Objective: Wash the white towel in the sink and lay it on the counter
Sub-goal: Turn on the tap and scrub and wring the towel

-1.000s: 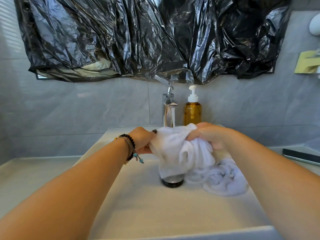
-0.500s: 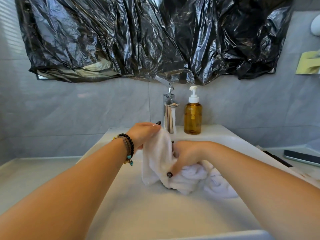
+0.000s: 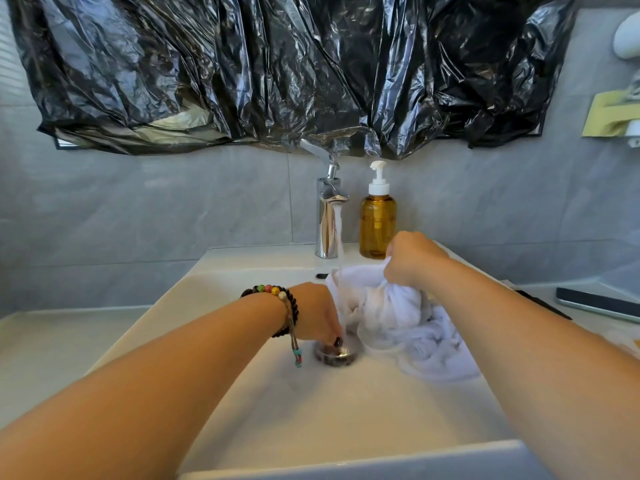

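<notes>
room: grey tiled wall (image 3: pixel 138 209), crumpled black plastic sheet (image 3: pixel 277 71) hung across the top, white counter (image 3: pixel 52 344) running left and right of the basin.
sink: white rectangular sink (image 3: pixel 214 282), near rim low in our view, shallow floor with a metal drain (image 3: pixel 336 355) at centre.
tap: chrome faucet (image 3: pixel 328 216) at the far edge, water running down onto the towel's far left edge.
towel: white towel (image 3: pixel 408 320) sits bunched in the right half of the sink, wet; a loose tail spreads near and right of the drain.
left hand: our left hand (image 3: pixel 317 315) is low at the drain, fingertips curled down onto it; whether it pinches the towel edge beside it, we cannot tell.
right hand: our right hand (image 3: pixel 412 259) has its fingers closed round a gathered fold at the towel's top and holds it raised.
handling: we judge it soft, floppy, heavy with water, likely to drip and sag; best taken by a thick gathered bunch, two hands, wrung first.
edges: amber soap bottle (image 3: pixel 377 223) stands just right of the tap, near the right hand, so we'd lift clear of it.
open room: left counter looks the freest landing spot; right side carries a dark flat device (image 3: pixel 599 303).
</notes>
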The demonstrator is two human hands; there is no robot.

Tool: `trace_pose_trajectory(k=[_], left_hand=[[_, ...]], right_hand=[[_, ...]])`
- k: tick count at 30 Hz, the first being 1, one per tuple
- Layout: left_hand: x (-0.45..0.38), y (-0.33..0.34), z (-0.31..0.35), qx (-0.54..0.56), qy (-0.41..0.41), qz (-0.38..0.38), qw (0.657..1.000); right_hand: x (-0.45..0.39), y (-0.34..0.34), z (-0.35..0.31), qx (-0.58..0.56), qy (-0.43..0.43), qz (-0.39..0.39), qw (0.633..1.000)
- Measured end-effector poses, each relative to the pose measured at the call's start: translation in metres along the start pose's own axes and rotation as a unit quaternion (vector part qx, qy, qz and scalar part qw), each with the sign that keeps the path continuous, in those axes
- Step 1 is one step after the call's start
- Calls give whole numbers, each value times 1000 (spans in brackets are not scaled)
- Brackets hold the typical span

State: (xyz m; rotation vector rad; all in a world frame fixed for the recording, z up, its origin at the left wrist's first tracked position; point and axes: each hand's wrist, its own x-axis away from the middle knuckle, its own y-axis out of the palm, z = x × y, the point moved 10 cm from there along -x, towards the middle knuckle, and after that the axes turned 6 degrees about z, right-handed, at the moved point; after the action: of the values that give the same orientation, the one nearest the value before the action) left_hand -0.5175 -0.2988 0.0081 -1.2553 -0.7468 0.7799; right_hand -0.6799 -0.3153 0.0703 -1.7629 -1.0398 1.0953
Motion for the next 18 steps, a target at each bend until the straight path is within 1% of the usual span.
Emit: trace_pose_trajectory(k=[2,4,8,10,12,14,15,16,18], left_hand=[[4,7,13,-65,27,-35,997],[8,11,22,-98,42,-63,992],[10,26,28,-141,42,-117,982],[8,34,31,-161,34,-131,978],[3,37,32,-148,16,-123,981],[3,37,30,-89,-3,-107,990],[7,38,26,-60,-19,-111,992],[9,38,23,-51,-15,-108,993],[7,30,8,5,-18,-72,997]], right_hand=[[-1,-3,1,-8,-2,8,1000],[-3,1,3,-24,2,-11,1000],[-3,10,-3,-44,-8,-45,998],[-3,13,-9,-54,-19,-60,997],[-2,16,-14,-73,-25,-70,995],[-1,18,-16,-98,-23,-76,992],[-1,18,-15,-118,-12,-80,990],[0,19,-15,-136,2,-87,987],[5,25,-15,-177,28,-110,978]])
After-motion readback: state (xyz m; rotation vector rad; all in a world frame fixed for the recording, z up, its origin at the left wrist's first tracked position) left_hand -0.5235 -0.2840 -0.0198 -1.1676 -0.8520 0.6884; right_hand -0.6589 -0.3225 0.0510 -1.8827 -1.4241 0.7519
